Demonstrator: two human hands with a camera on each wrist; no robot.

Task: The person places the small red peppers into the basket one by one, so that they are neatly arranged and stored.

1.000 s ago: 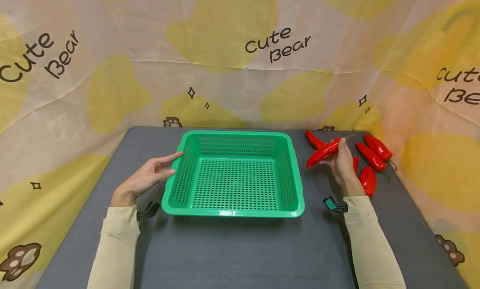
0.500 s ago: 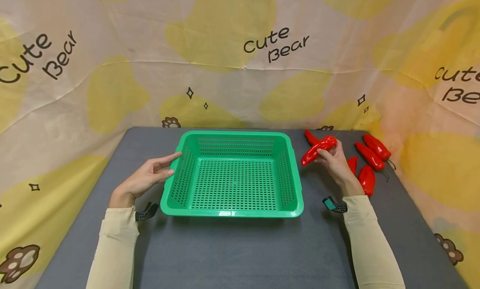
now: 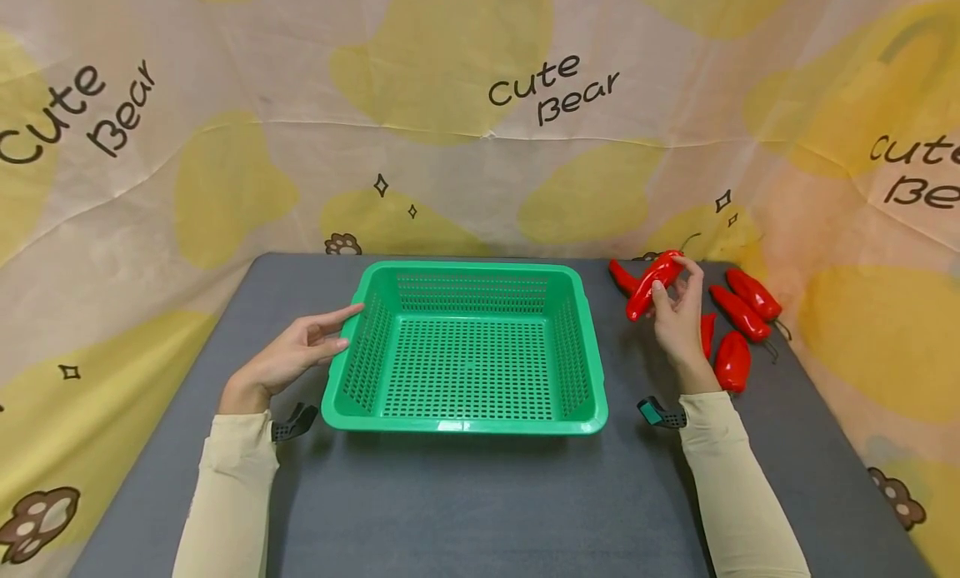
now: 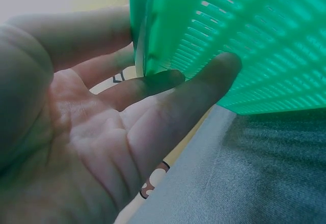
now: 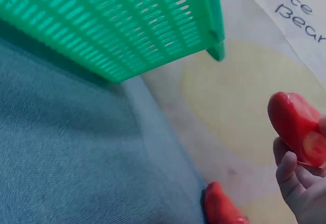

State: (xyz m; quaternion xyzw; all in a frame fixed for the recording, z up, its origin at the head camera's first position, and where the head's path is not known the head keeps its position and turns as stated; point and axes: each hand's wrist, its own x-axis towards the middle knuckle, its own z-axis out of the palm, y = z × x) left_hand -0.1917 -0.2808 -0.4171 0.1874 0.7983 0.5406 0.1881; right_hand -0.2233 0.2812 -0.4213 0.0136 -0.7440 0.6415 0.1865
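A red pepper (image 3: pixel 654 286) with a thin stem is held at a slant in my right hand (image 3: pixel 679 328), between thumb and fingers. In the right wrist view only part of that pepper (image 5: pixel 291 121) shows, at the right edge. My left hand (image 3: pixel 288 355) holds the left rim of a green perforated plastic basket (image 3: pixel 465 426). The left wrist view has the thumb at the rim's edge and the other fingers against the outer side wall (image 4: pixel 265 46). Nothing lies inside the basket.
Several more red peppers lie on the grey table (image 3: pixel 480 503): one pepper (image 3: pixel 622 276) behind the held one, others right of my right hand, such as a pepper (image 3: pixel 732 363) by the wrist. A printed cloth (image 3: pixel 450 78) hangs behind and beside the table.
The held pepper first swung left, then came back right and up, turning steeper with its stem pointing up. My left hand and the basket have stayed in place.
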